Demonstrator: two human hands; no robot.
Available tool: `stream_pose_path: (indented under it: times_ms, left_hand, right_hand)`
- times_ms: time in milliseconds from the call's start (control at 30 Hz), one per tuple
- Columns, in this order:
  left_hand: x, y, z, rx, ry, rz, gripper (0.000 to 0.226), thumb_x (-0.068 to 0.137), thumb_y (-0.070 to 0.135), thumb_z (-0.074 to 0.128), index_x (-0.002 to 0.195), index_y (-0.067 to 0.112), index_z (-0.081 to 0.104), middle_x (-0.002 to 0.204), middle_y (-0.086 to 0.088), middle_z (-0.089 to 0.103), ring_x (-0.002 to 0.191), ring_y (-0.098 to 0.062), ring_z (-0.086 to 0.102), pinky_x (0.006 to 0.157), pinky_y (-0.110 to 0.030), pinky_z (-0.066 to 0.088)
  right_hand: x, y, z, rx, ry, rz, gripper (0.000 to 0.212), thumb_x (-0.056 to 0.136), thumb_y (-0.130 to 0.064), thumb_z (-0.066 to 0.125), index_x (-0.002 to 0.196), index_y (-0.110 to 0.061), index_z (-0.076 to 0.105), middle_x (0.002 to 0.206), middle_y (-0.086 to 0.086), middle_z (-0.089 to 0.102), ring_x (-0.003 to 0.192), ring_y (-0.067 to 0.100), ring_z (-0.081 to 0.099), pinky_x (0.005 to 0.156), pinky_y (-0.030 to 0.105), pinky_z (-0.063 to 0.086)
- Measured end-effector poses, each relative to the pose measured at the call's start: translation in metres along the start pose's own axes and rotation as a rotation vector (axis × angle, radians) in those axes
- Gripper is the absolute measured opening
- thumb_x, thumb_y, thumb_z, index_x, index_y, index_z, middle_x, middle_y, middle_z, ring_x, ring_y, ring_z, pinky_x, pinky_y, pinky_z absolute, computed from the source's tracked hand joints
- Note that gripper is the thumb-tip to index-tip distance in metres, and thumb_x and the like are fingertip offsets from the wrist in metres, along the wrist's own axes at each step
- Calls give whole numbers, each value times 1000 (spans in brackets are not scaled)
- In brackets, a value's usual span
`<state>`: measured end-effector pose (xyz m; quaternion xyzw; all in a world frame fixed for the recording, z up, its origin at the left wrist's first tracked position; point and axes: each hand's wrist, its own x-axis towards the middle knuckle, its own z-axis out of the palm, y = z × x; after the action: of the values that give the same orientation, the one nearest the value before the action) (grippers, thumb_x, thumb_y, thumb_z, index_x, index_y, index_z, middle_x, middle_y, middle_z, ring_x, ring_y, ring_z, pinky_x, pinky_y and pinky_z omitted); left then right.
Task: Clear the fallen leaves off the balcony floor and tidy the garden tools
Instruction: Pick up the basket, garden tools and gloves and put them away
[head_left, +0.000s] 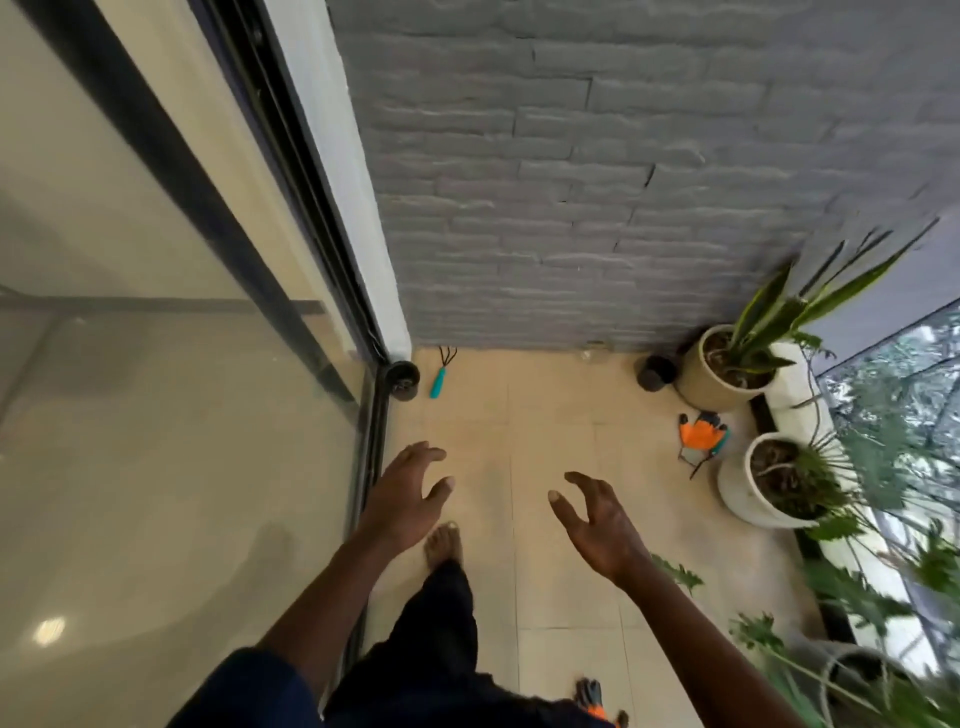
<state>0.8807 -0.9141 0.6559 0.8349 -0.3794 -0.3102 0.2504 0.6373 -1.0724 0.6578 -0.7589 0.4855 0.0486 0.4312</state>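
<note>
I stand on a beige tiled balcony floor (550, 415). My left hand (408, 493) and my right hand (597, 519) hover empty in front of me, fingers spread and loosely bent. A hand rake with a teal handle (440, 378) lies on the floor at the far left corner by the grey wall. An orange and black garden glove with a teal-handled tool (701, 434) lies beside the two white pots at the right. Another orange and black glove (592, 696) lies at the bottom edge near my leg. A green leaf (675, 571) shows by my right wrist.
A glass sliding door (182, 364) runs along the left. A grey brick wall (597, 208) closes the far end. Two small black pots (402, 379) (655, 371) stand by it. Two white planters (722, 374) (769, 483) and leafy plants line the right side. My bare foot (442, 543) is forward.
</note>
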Motion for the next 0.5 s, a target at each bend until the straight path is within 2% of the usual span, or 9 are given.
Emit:
stream_pose_path:
  times_ms: [100,200,367,500]
  left_hand:
    - [49,0,-12,-13,-17,-66,41,99,35,64,138,23,58,149,2,51,139,-16,48,113,-31,39]
    - [95,-5,-21,-7,-79,-122,41,99,32,65,138,20,59,146,1,54,136,-17,51,111,-25,37]
    - [170,-12,-36,46,-221,-188,46,99,34,63,142,20,55,149,0,53,136,-17,51,111,-26,39]
    - [240,-18,-39,62,-273,-242,48,100,39,61,145,23,52,151,2,51,136,-17,51,109,-26,40]
  right_hand:
    - [39,-16,-13,-43,-15,53,63,99,-65,43,150,-29,44,153,5,44,138,25,47,112,40,42]
    - [83,-29,-22,-108,-18,32,62,98,-66,41,148,-30,46,152,2,45,138,24,48,112,41,43]
    - [155,-43,-23,-224,-48,-19,58,100,-60,46,148,-26,47,148,1,48,133,24,52,107,40,47]
    - [229,-43,-15,-235,-75,-20,59,100,-57,50,148,-24,46,148,1,49,133,24,53,104,42,50]
